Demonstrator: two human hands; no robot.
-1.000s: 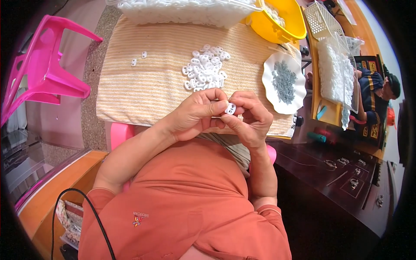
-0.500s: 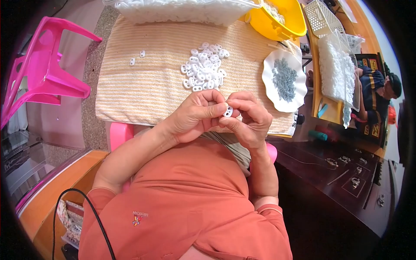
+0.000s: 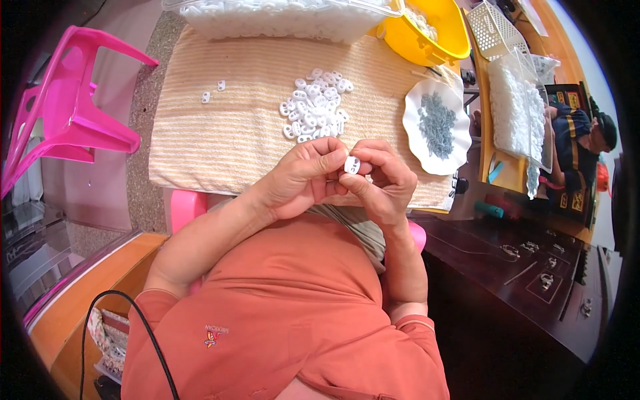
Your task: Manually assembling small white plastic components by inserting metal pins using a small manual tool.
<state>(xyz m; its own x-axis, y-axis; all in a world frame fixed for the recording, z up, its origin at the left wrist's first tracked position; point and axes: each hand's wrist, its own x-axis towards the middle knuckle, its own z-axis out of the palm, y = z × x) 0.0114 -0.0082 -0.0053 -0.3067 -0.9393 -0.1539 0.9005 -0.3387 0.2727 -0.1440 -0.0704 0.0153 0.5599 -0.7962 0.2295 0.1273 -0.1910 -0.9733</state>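
Between both hands is a small white two-hole plastic piece (image 3: pixel 352 165), like a cord lock. My left hand (image 3: pixel 308 172) pinches its left side between thumb and fingers. From the other side, my right hand (image 3: pixel 385 175) grips it with the thumb below and fingers above. Just beyond my fingers lies a heap of similar white plastic pieces (image 3: pixel 316 107) on the striped towel (image 3: pixel 227 143). Two more loose pieces (image 3: pixel 206 97) rest apart at the left. On the right, a white scalloped dish (image 3: pixel 417 150) bears many small grey springs (image 3: pixel 437 123).
A clear bin (image 3: pixel 287 25) full of white pieces stands at the far edge, beside a yellow basket (image 3: pixel 433 48). Another clear bin (image 3: pixel 517 107) is on a side table at right, with a person (image 3: pixel 580 137) beyond it. A pink stool (image 3: pixel 83 100) stands left.
The white piece has turned slightly in my fingers, so its face shows differently. Both hands stay in nearly the same place.
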